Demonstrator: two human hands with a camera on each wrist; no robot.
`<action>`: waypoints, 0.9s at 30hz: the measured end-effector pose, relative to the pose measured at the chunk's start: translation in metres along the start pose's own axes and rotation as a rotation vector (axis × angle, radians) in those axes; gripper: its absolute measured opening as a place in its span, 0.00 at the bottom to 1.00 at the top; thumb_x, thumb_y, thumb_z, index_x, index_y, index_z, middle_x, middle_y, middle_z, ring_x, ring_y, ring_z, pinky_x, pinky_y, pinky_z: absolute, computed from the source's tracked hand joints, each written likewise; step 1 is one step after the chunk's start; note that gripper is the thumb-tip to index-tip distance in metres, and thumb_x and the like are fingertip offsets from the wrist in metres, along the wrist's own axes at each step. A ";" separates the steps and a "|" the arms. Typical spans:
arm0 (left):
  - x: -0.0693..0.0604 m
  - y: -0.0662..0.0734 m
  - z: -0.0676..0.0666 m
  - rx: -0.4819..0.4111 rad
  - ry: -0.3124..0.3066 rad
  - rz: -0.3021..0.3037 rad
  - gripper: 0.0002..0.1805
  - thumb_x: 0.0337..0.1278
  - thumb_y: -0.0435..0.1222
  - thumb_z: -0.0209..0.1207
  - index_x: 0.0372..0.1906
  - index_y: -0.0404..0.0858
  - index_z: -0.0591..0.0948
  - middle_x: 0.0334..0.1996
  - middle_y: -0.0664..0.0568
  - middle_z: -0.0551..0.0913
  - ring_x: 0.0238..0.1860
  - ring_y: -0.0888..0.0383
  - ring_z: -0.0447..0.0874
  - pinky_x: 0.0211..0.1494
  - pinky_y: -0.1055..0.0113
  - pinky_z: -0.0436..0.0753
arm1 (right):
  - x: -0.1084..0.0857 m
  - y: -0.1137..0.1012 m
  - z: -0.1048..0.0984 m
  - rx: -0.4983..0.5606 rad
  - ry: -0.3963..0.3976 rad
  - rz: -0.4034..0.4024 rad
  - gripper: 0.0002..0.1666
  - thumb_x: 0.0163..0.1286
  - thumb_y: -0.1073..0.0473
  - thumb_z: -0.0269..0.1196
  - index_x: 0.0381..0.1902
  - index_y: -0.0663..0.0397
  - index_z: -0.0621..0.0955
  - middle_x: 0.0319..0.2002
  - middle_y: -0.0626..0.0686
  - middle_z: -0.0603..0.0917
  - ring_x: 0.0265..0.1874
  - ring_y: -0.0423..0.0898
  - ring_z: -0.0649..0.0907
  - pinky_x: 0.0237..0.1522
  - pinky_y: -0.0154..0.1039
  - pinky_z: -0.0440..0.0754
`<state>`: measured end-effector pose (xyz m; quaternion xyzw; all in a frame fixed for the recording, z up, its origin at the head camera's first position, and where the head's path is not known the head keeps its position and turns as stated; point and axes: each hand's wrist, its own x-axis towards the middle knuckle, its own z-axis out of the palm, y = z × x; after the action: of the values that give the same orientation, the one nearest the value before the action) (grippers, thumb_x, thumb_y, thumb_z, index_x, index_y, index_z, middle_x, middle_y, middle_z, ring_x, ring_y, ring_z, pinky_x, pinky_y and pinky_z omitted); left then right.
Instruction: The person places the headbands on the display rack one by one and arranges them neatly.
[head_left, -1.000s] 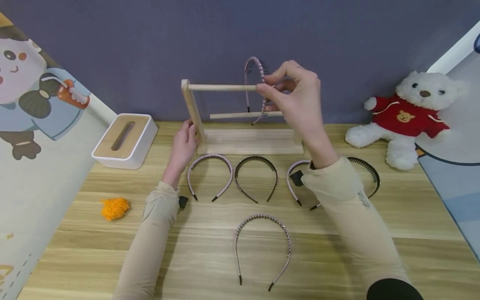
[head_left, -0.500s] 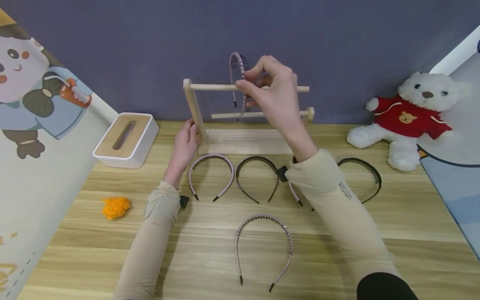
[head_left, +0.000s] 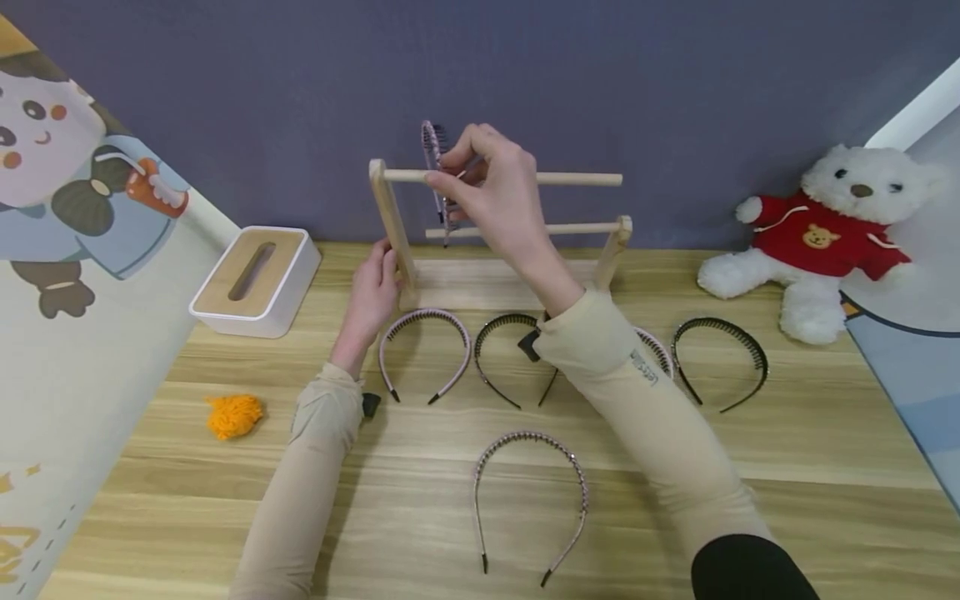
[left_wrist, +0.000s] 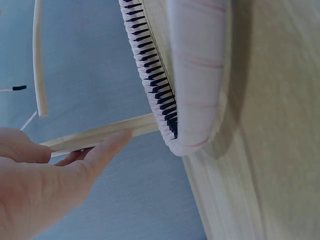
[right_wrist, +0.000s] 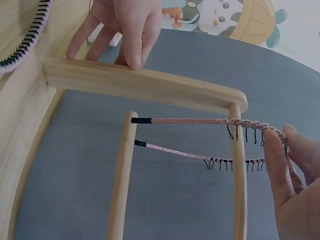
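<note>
My right hand (head_left: 498, 187) pinches a pink beaded headband (head_left: 431, 150) that straddles the stand's upper rod (head_left: 577, 179), close to the left upright (head_left: 392, 217). In the right wrist view the right hand (right_wrist: 297, 170) holds the beaded headband (right_wrist: 190, 121) by its curved part, its two black tips beside the lower rod (right_wrist: 122, 175). My left hand (head_left: 372, 292) grips the left upright; the left wrist view shows that hand (left_wrist: 55, 185) with thumb and fingers on either side of the wood (left_wrist: 100, 135).
Several headbands lie before the stand, among them a pink one (head_left: 467, 342) and a black one (head_left: 763, 354); a beaded one (head_left: 583, 487) lies nearer. A tissue box (head_left: 285, 304) and orange yarn (head_left: 234, 416) are left, a white bear (head_left: 817, 237) right.
My right hand has moved left along the upper rod with the beaded headband, uncovering the rod's right end and the black headband. The left hand has kept its grip on the upright.
</note>
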<state>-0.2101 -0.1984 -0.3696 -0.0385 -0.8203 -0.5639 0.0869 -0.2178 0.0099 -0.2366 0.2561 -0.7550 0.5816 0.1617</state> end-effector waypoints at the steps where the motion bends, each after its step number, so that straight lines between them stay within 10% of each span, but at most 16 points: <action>1: 0.000 0.000 0.000 -0.001 0.000 0.001 0.24 0.90 0.33 0.39 0.78 0.24 0.66 0.68 0.27 0.75 0.69 0.36 0.78 0.67 0.49 0.87 | 0.000 0.000 0.003 0.006 -0.005 0.000 0.09 0.70 0.64 0.75 0.37 0.62 0.83 0.40 0.53 0.83 0.31 0.45 0.88 0.30 0.36 0.93; 27: 0.002 -0.002 0.000 0.059 0.011 0.008 0.24 0.90 0.33 0.39 0.77 0.26 0.69 0.66 0.28 0.78 0.67 0.37 0.80 0.64 0.46 0.88 | 0.005 0.016 0.046 -0.171 -0.084 -0.025 0.13 0.72 0.59 0.73 0.40 0.63 0.83 0.42 0.55 0.84 0.35 0.42 0.88 0.32 0.27 0.89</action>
<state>-0.2125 -0.1990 -0.3714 -0.0361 -0.8359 -0.5394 0.0946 -0.2287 -0.0321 -0.2588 0.2748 -0.8048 0.5017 0.1583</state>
